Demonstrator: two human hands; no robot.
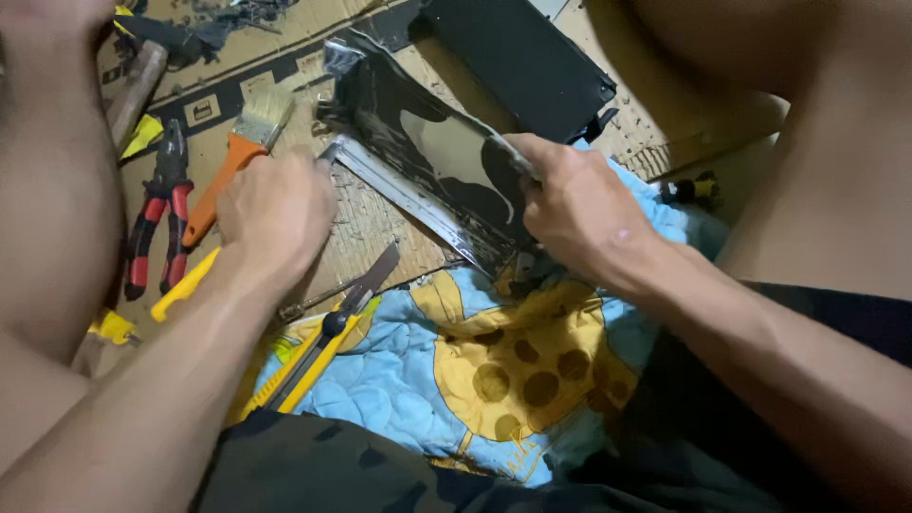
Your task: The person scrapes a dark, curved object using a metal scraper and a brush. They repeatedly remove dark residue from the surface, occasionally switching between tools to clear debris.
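A: Which step are you on?

B: Judging by the grip, you're steadying the panel (427, 157) with both hands, mid-work on its edge. Your left hand (275, 214) is closed in a fist at the lower-left end of the metal strip (399, 195); whether it holds a small tool, I cannot tell. Your right hand (575, 209) is clamped on the panel's right edge, fingers curled over it.

A: Where's the panel, and how does it lie?

B: On the cardboard (370, 237), its near end over the blue quilt (399, 380). Long axis runs upper-left to lower-right, far end pointing away from you.

A: Next move?

B: Probably a firm right-hand hold while the left works along the strip. The knife (328, 347) lies near, blade out; the pliers (160, 218) and brush (233, 161) lie to the left.
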